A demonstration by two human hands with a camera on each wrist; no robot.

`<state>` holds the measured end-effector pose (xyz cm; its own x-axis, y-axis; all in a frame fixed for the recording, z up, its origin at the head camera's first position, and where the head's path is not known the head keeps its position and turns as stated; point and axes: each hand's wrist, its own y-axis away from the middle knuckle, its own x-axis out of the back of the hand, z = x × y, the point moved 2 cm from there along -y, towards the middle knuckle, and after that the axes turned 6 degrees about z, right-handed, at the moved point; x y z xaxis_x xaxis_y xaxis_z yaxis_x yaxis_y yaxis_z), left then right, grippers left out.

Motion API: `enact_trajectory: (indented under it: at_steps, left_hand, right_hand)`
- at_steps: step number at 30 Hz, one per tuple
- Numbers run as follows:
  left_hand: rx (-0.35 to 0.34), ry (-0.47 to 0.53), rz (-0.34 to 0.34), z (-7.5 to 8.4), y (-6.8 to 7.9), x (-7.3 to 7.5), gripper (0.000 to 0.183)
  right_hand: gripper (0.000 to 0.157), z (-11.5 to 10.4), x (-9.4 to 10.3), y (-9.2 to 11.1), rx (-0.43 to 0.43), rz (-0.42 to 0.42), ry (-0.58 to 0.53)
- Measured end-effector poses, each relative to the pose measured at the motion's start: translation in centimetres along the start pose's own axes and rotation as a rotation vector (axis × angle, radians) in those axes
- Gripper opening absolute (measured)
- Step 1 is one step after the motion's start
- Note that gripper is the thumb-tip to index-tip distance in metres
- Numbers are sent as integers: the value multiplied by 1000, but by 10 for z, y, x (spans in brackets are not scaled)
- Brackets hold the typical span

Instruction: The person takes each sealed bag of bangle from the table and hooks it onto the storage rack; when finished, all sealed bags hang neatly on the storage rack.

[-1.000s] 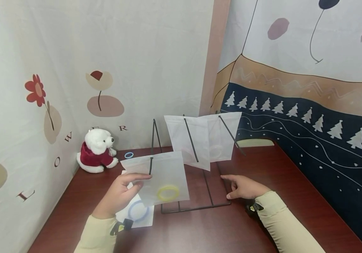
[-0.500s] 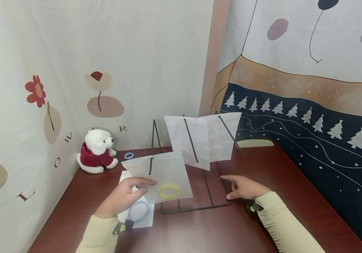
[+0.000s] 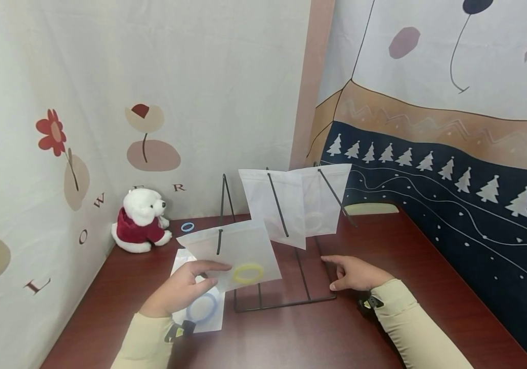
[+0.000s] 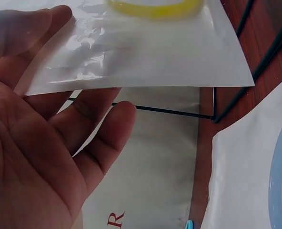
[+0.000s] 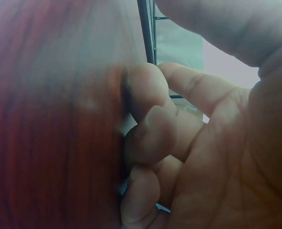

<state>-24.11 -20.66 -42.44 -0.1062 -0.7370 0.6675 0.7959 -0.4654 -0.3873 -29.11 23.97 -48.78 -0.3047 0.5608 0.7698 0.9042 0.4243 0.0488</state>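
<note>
My left hand touches the lower left of a frosted plastic bag with straight, spread fingers. A yellow ring shows through the bag, which hangs tilted from a prong with its bottom edge raised. In the left wrist view, several fingertips stand behind the bag's edge. A black wire display rack carries the bag. My right hand rests at the rack's right base bar, index finger straight against it, thumb by the corner. In the right wrist view, the other fingers bend against the tabletop.
Two more frosted bags, a middle one and a right one, hang on the rack. A flat bag with a blue ring lies on the table. Behind are a plush bear and a small light-blue ring.
My left hand has moved slightly right and down along the bag. The bag's lower part has swung right and up with the yellow ring. My right hand has stayed still.
</note>
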Motion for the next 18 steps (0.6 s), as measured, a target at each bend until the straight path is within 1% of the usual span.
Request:
enact_trajectory:
  at_steps: [8,11,18]
  left_hand:
    - [72,-49,20,-1,-1,-1,39]
    - [73,-52,32,-3,-1,-2,40]
    - [42,-38,52,-6,-2,-3,43]
  right_hand:
    - [76,-2,0,0,-12,2,-3]
    - [75,-1,0,0,-9,1,-1]
    - [75,-1,0,0,-8,0,-6]
